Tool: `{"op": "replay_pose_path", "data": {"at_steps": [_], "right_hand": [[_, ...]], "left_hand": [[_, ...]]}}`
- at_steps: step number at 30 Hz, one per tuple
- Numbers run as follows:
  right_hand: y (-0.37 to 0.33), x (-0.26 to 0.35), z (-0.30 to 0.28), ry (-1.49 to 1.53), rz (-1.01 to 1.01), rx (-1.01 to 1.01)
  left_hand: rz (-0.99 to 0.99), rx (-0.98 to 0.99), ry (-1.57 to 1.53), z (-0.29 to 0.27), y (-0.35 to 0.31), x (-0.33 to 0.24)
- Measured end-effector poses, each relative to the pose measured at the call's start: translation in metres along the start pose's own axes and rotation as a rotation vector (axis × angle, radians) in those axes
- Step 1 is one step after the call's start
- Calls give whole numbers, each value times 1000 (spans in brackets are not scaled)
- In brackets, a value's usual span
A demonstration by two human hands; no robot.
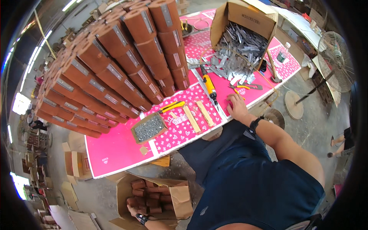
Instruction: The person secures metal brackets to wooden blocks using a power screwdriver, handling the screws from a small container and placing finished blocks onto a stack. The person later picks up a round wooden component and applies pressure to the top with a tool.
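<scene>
Down in an open cardboard box at the lower left, my left hand reaches among loose reddish-brown cylinders and touches them. Its fingertips are mostly hidden, so a grip cannot be made out. My right hand rests on the pink tabletop near its front edge, fingers spread and holding nothing. Just beyond it lie pliers with yellow-orange handles. A yellow and black power screwdriver lies to that hand's left.
Tall stacked brown cylinders with metal strips fill the table's left. A tipped carton spills metal strips at the back. Nearer are a tray of small screws, a yellow cutter knife, wooden sticks and a hammer. A fan stands right.
</scene>
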State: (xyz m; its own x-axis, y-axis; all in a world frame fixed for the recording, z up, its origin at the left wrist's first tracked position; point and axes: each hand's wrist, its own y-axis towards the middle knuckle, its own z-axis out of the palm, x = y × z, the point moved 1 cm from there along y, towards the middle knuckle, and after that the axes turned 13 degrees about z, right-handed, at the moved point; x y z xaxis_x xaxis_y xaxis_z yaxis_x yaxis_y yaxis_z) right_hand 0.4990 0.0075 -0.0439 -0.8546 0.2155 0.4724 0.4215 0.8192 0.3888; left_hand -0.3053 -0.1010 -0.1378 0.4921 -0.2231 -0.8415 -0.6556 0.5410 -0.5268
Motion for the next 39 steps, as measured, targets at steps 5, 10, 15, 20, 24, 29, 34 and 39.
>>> {"op": "replay_pose_path", "data": {"at_steps": [5, 10, 15, 20, 24, 29, 34, 39], "right_hand": [[-4, -8, 1, 39, 33, -19], [-9, -1, -6, 102, 40, -17], [-19, -13, -12, 99, 65, -35], [-16, -20, 0, 118, 76, -37], [-4, -15, 2, 107, 53, -85], [-3, -18, 3, 117, 51, -31], [-8, -30, -4, 143, 71, -25], [1, -18, 0, 182, 59, -30]], "left_hand": [[542, -68, 77, 37, -62, -56], [989, -28, 114, 78, -143, -97], [939, 522, -24, 211, -241, -117], [830, 934, 308, 342, -272, -58], [829, 1283, 422, 435, -297, -5], [673, 1522, 468, 518, -276, 88], [675, 1518, 549, 545, -281, 116], [667, 1556, 754, 557, -269, 105]]}}
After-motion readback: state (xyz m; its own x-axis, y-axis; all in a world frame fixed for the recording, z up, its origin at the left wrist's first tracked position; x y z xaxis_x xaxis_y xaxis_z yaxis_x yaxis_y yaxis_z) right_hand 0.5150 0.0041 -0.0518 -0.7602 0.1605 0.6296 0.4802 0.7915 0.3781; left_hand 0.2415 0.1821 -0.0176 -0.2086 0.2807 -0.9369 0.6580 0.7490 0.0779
